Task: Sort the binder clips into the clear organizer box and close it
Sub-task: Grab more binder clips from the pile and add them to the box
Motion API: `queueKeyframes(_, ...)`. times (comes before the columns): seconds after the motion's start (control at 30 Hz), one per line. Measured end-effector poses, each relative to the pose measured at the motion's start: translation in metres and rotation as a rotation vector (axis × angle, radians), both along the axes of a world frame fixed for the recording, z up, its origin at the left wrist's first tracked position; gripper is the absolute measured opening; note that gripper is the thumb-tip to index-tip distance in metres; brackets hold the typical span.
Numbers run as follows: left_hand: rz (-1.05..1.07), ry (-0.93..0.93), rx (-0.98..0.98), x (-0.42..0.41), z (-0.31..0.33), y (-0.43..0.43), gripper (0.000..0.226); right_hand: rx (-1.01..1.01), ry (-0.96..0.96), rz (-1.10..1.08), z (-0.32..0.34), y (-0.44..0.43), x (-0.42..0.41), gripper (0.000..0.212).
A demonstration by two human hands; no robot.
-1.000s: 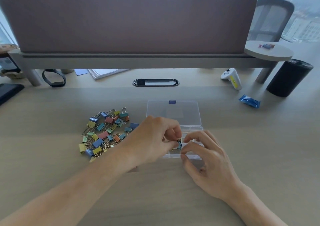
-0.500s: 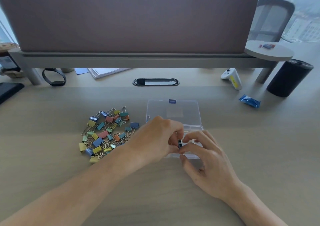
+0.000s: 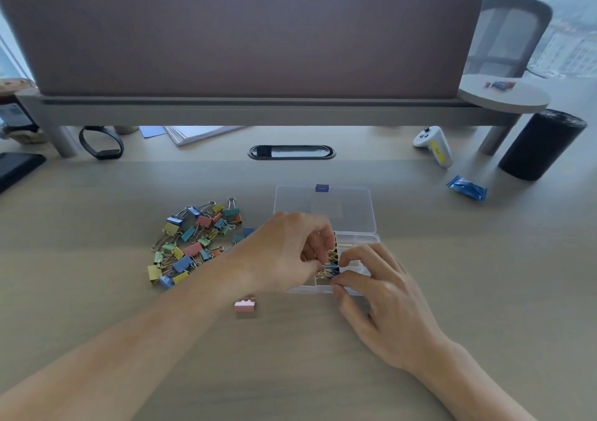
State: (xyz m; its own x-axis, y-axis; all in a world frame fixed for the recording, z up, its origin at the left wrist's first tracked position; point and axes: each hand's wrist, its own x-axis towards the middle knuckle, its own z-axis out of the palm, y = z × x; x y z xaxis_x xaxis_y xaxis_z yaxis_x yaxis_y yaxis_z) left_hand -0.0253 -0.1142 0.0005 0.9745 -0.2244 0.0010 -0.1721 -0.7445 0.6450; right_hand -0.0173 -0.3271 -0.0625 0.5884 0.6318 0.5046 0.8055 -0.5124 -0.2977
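Left hand (image 3: 287,252) and right hand (image 3: 387,307) fingers both pinch binder clips (image 3: 331,264) inside the open organizer box (image 3: 366,237), pile (image 3: 193,243) on counter (image 3: 468,259) just left; overcramming that compartment could pop clips out or jam the lid.

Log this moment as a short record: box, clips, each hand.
box: clear organizer, lid open, lying behind it
clips in box: packed in one compartment
loose clips: pile on desk, left of box
stray clip: pink, alone, near left wrist
left hand: fingers curled on clips in box
right hand: thumb and forefinger pinch clips in box
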Motion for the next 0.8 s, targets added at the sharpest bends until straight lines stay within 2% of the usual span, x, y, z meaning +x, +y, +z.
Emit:
queueKeyframes(0.23, -0.039, -0.017, 0.016, -0.004, 0.005, 0.007, 0.021, 0.003, -0.005, -0.002, -0.001, 0.0, 0.0, 0.013)
queueKeyframes(0.4, 0.079, -0.091, 0.022, 0.001, 0.022, 0.044, 0.019, -0.009, 0.021, -0.013, -0.003, 0.0, 0.001, 0.012)
queueKeyframes(0.47, 0.128, -0.094, 0.1, 0.002, 0.029, 0.067, 0.017, -0.012, 0.023, -0.014, -0.003, -0.001, 0.0, 0.01)
queueKeyframes(0.6, 0.155, 0.057, 0.313, -0.004, 0.034, 0.106, 0.006, -0.012, 0.013, -0.016, -0.003, -0.001, 0.0, 0.009)
queueKeyframes(0.8, 0.071, 0.238, 0.496, -0.023, 0.033, 0.122, 0.015, -0.01, 0.025, -0.01, -0.004, -0.001, 0.0, 0.012)
